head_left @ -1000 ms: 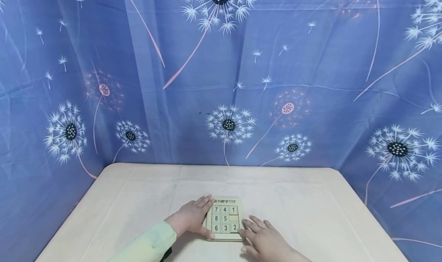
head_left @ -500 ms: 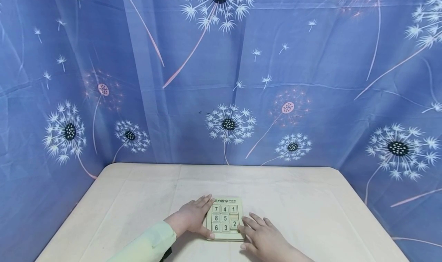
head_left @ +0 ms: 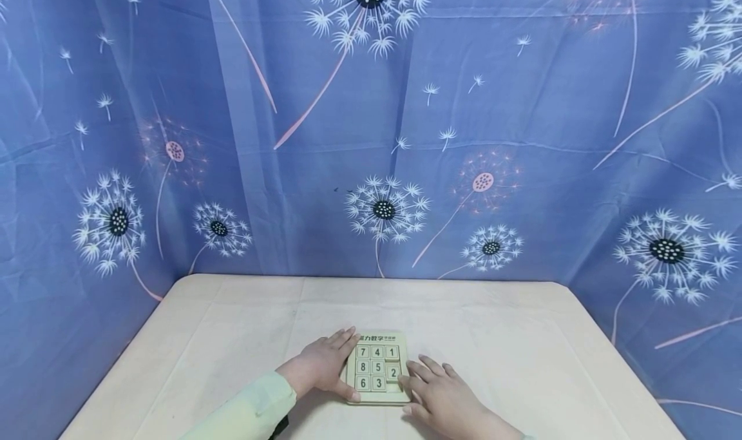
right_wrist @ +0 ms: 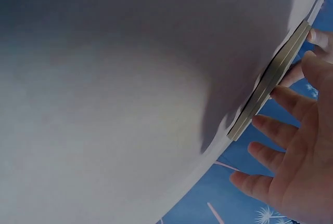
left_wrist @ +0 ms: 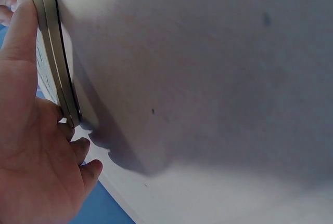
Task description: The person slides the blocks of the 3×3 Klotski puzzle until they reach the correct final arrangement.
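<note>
A sliding number puzzle (head_left: 378,398) lies on the table, its light wooden frame holding square tiles. The rows read 7 4 1, then 8 5 2, then 6 3 with a gap at lower right. The 2 tile (head_left: 393,373) sits slightly below its row. My left hand (head_left: 324,363) holds the frame's left side, thumb at the near corner, fingers at the far left edge; the left wrist view shows the thumb on the frame's edge. My right hand (head_left: 443,398) reaches over the right edge with relaxed fingers, one fingertip touching the 2 tile's lower right. The right wrist view hides the tile faces.
A cream-covered table (head_left: 493,324) surrounds the puzzle. Blue cloth (head_left: 324,234) with dandelion prints hangs behind it and on both sides.
The 2 tile has slid away from me, from the bottom right slot up into the middle row, so the gap is now below it. My left hand keeps its place.
</note>
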The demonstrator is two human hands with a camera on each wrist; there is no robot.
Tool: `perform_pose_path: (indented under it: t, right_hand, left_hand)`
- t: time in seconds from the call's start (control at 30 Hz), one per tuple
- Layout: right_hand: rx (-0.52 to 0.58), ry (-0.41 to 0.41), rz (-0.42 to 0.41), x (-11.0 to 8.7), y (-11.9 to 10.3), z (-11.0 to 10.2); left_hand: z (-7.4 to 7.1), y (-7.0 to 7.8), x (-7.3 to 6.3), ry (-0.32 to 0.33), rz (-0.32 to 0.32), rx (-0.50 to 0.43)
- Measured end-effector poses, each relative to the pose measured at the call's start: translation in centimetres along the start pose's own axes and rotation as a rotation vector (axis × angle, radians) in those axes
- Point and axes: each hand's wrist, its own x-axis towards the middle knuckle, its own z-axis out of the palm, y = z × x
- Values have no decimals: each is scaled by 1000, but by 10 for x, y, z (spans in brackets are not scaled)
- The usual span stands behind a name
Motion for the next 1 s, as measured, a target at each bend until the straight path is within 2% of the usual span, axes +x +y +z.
perform_pose_path:
  t: [0.2, 0.5, 1.0]
  right_hand:
    - [0, -6, 12, 2, 0, 0]
    - [13, 29, 15, 5, 2, 4]
    - [37, 2, 28, 8, 4, 3]
  left_hand:
    - [0, 0, 0, 1, -3, -5]
    - [0, 0, 1, -10, -7, -6]
    - [-2, 1, 0, -20, -11, -25]
